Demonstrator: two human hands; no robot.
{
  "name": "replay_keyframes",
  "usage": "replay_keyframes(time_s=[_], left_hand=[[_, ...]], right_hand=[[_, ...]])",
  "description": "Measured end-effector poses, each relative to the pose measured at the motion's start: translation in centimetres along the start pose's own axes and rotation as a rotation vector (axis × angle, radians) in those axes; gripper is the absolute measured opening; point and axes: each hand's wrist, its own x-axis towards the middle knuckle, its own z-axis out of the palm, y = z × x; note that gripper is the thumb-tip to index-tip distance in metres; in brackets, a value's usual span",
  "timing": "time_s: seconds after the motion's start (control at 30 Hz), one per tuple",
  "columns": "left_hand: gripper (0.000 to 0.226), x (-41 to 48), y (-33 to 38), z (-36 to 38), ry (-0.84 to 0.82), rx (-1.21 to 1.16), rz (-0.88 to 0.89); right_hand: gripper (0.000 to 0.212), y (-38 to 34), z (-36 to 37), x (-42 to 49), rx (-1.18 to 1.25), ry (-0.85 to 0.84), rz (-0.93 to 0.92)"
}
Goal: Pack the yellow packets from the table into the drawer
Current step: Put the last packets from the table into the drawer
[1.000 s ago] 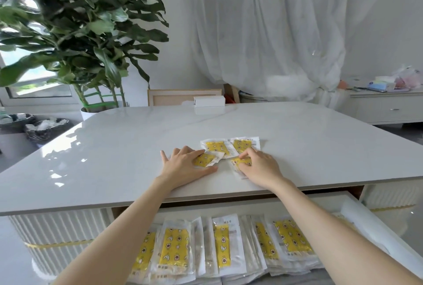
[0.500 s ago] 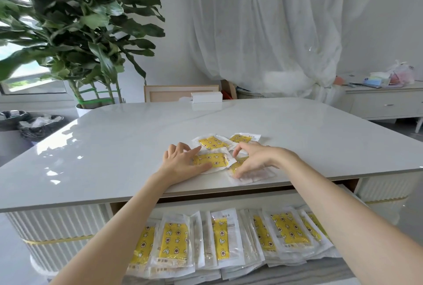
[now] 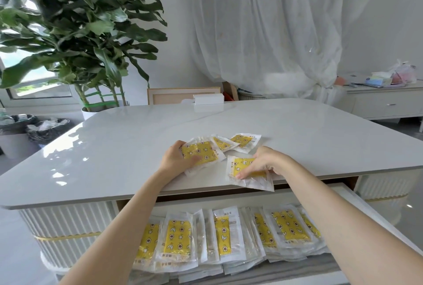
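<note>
**Now gathering packets at the table's near edge**

Leftmost, a large leafy plant point(image 3: 75, 23) is standing in a white pot beyond the table's far-left corner, with dark bin bags point(image 3: 34, 126) sitting low beside it. The white table point(image 3: 114, 147) is filling the middle of the view, and a small white box point(image 3: 208, 98) is resting at its far edge.

The left hand point(image 3: 177, 158) is closing on a yellow packet point(image 3: 200, 153), thumb lying across its near face and fingers curled behind its left edge, so the packet is tilting up off the tabletop. Just beyond it, two more packets point(image 3: 233, 141) are lying flat and overlapping on the table.

To the right, the right hand point(image 3: 263, 162) is pressing down on another yellow packet point(image 3: 246, 170), fingers bent and fingertips resting on its clear wrapper. That packet is lying at the table's near edge, with its corner hanging slightly over the rim above the drawer.

Below the tabletop, the drawer point(image 3: 370, 207) is standing pulled open, and rows of yellow packets point(image 3: 229, 236) are lying inside it, overlapping from left to right and stacked several deep.

Farther right, a white sideboard point(image 3: 386, 103) is standing against the wall with a tissue box point(image 3: 377, 79) and some bags on top, and a white curtain point(image 3: 274, 28) is hanging behind the table.
</note>
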Motion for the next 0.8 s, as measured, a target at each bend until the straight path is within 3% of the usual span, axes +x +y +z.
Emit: replay_keyframes(time_s=[0.07,0.17,0.23,0.3,0.43,0.53,0.8], left_hand=[[0.031,-0.1,-0.2,-0.3,0.033,-0.103,0.023],[0.029,-0.5,-0.3,-0.7,0.074,-0.323,0.006],[0.028,-0.9,-0.2,-1.0,0.071,-0.435,0.011],[0.031,-1.2,-0.1,-1.1,0.068,-0.499,0.014],[0.041,-1.1,0.0,-1.4,0.019,-0.618,-0.029],[0.038,-1.1,-0.1,-1.5,-0.036,-0.635,-0.032],[0.02,-1.3,-0.3,-1.3,-0.164,-0.685,0.076]], right_hand=[[0.114,0.2,0.3,0.3,0.051,0.018,-0.041],[0.062,-0.6,0.2,-0.4,0.278,0.082,-0.157],[0.045,-1.3,0.1,-0.8,0.549,-0.009,-0.242],[0.046,-1.7,0.3,-1.1,0.678,-0.049,-0.339],[0.065,-2.5,1.5,-0.9,0.625,0.159,-0.381],[0.059,-2.8,3.1,-0.3,0.704,0.253,-0.361],[0.046,-3.8,4.7,-0.2,0.635,0.467,-0.458]])
